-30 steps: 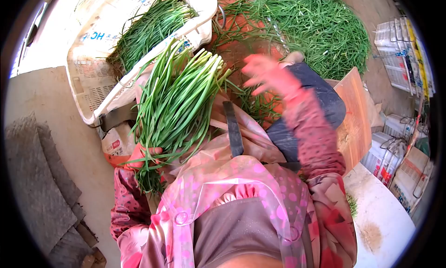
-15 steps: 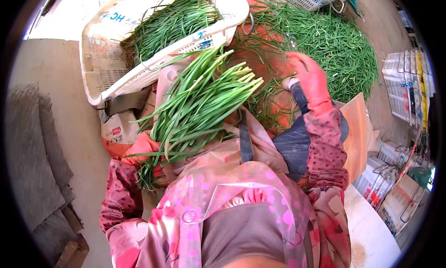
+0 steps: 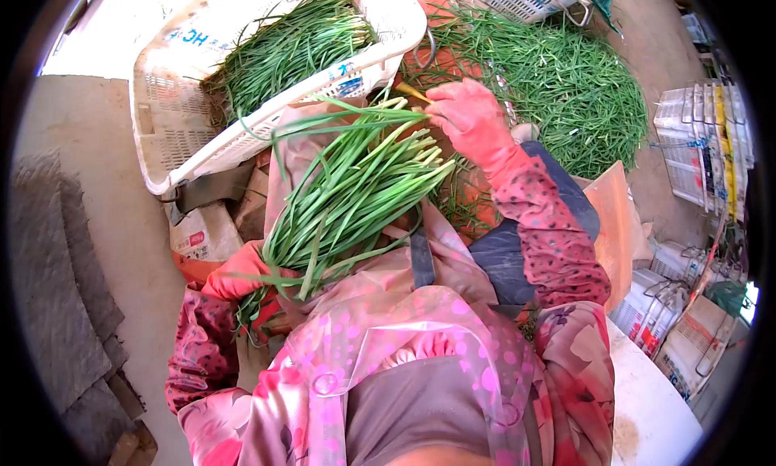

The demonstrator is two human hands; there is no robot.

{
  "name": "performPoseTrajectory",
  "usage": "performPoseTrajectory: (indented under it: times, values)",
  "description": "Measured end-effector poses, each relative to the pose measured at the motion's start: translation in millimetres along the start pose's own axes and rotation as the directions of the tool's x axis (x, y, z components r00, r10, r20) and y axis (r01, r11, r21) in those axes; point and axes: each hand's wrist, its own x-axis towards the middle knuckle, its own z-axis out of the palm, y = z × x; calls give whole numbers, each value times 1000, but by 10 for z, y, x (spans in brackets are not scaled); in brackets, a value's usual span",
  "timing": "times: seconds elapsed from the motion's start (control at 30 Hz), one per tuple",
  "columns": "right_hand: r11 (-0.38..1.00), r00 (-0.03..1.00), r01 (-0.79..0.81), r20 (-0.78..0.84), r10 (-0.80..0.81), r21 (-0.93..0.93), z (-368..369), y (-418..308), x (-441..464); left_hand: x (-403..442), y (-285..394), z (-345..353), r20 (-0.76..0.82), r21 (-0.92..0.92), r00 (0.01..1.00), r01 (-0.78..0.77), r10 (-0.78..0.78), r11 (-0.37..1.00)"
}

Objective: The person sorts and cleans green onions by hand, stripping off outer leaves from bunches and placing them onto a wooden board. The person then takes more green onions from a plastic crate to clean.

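Note:
A bunch of long green stalks with pale ends (image 3: 360,187) lies across my lap, its pale ends pointing to the upper right. My left hand (image 3: 242,270), in a red glove, is closed around the leafy lower end of the bunch. Above the pale ends, my right hand (image 3: 467,120), also gloved in red, pinches the tip of some stalks at the bunch's upper edge. A thin yellowish piece (image 3: 412,92) shows beside its fingertips.
A white plastic basket (image 3: 234,147) at the upper left holds more green stalks. A large heap of loose green stalks (image 3: 566,86) covers the floor at the upper right. White crates (image 3: 683,143) stand along the right side. Grey sheets (image 3: 56,280) lie at the left.
My right hand has moved from the open, raised position toward the bunch and closed on stalks at its pale end. My left hand keeps its hold on the bunch.

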Motion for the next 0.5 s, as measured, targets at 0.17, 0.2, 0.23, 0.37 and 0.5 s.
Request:
performPoseTrajectory:
  times: [0.17,0.2,0.23,0.37,0.5]
  values:
    - [861,969,-232,179,167,453,-199,-12,263,10,52,105,-173,129,985,40,-18,991]
    - [890,975,-200,171,140,411,-248,18,389,15,67,145,-187,165,982,18,13,986]
    - [919,989,-127,113,91,373,-167,-12,461,7,72,177,-200,203,979,0,41,979]
    - [879,798,-354,593,107,319,319,-592,481,-63,190,301,-230,447,968,13,101,894]
    - [591,663,-741,486,569,320,917,67,-269,-125,242,405,-237,592,955,-3,177,806]
